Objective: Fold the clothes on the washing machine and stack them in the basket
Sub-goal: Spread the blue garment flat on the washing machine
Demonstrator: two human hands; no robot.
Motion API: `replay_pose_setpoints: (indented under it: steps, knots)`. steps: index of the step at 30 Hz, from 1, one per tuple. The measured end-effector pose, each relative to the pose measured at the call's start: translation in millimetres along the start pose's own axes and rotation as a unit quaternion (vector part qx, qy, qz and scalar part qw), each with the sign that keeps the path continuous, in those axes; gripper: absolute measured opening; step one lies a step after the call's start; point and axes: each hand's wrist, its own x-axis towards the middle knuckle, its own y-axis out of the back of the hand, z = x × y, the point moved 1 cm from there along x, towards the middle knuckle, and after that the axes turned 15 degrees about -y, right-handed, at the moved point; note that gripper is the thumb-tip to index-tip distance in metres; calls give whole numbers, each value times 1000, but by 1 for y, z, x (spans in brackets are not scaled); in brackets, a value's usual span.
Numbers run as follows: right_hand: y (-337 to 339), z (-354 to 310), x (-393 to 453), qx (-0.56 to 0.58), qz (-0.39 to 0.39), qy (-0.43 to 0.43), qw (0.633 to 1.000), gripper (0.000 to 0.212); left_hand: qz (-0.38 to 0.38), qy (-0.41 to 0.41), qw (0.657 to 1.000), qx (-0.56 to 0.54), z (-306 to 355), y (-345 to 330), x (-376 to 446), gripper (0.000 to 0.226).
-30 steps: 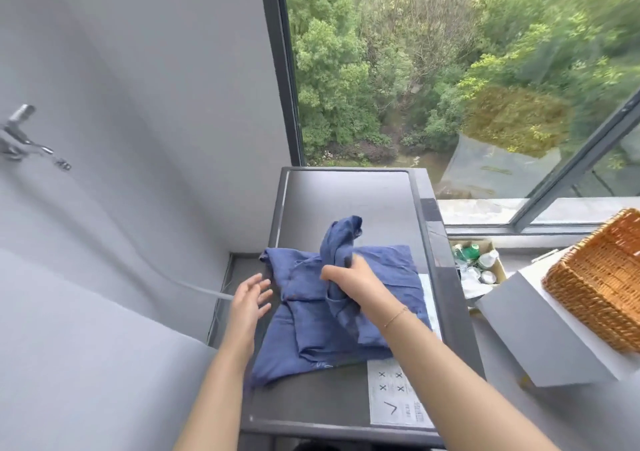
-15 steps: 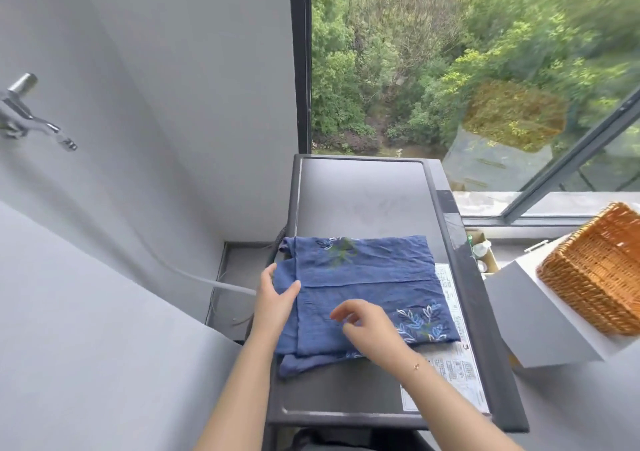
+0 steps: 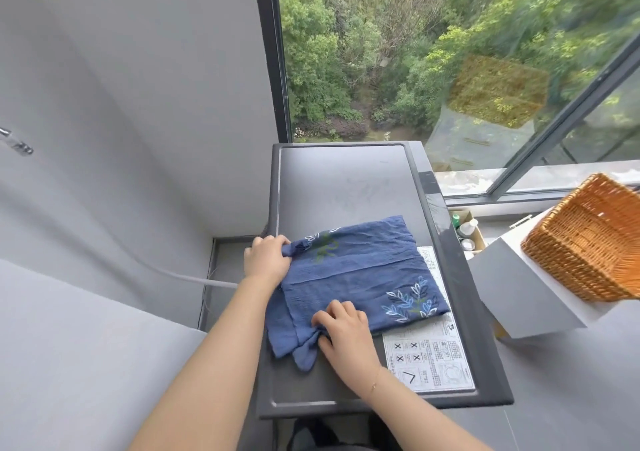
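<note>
A blue garment (image 3: pixel 360 277) with white and green leaf embroidery lies partly folded across the dark grey top of the washing machine (image 3: pixel 343 180). My left hand (image 3: pixel 266 258) grips the garment's far left corner at the machine's left edge. My right hand (image 3: pixel 344 333) pinches the cloth at the near left edge, where a loose flap sticks out toward me. The woven orange basket (image 3: pixel 585 239) stands to the right on a white box, apart from both hands.
A white instruction sticker (image 3: pixel 429 353) covers the machine's near right corner. A white box (image 3: pixel 519 288) carries the basket. A small carton of bottles (image 3: pixel 465 234) sits between machine and box. Grey walls rise to the left, with a tap (image 3: pixel 15 142) and a hose (image 3: pixel 180 277).
The garment went from bunched in my right hand to laid flat. My left hand moved up to the far left corner, and my right hand shifted to the near left edge.
</note>
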Motion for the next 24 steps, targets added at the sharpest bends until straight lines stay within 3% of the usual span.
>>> replay_pose_setpoints:
  steps: [7,9,12,15,17,24]
  knots:
    - [38,66,21,82,33,-23,996,17,-42,66,994,72,17,-16,-53,27]
    - [49,85,25,104,17,-20,994,26,-35,58,998,-18,24,-20,-65,10]
    - [62,103,18,74,0,6,997,40,-41,74,970,-227,31,-28,-77,15]
    - [56,112,6,49,-24,30,998,53,-32,50,950,-308,31,-28,-84,52]
    - [51,115,-2,59,-37,25,997,48,-41,8,943,-329,33,-26,-85,65]
    - [67,117,-2,224,-48,-86,970,17,-163,46,901,-400,32,-3,-91,38]
